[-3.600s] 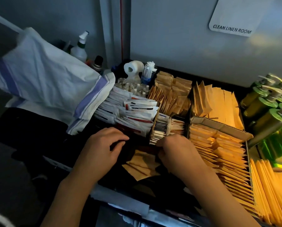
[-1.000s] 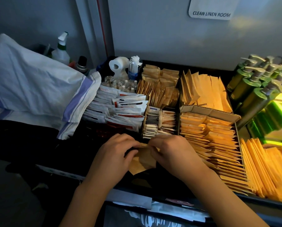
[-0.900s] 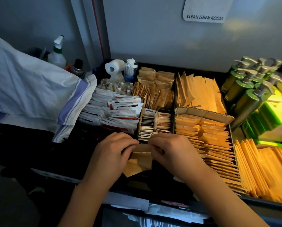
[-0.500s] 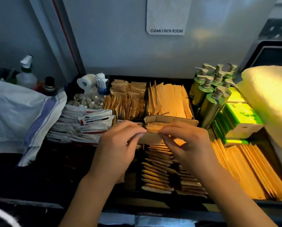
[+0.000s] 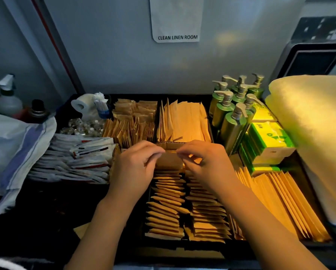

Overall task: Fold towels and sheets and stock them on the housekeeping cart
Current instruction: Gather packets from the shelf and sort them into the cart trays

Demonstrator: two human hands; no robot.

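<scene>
1. Left hand: fingers curled, thumb and fingertips pinching the left edge of a brown paper packet.
2. Right hand: fingers curled, pinching the same packet at its right edge. The packet hangs between the two hands, just above the far end of the cardboard box.
3. Cardboard box: holds two rows of like packets standing on edge, on the cart tray.
4. Step in hand, as judged: filing the packet into the far end of a row. To do it well, keep it upright and square to its neighbours, part the row with a fingertip, slide it down flat and release both edges together so that it does not tip.
5. Task's own goods: a folded towel, pale and thick, lies at the right end of the cart; a white cloth with blue stripes is draped at the left.
6. Neighbouring stock: green pump bottles, white sachets; keep elbows clear of both.
</scene>
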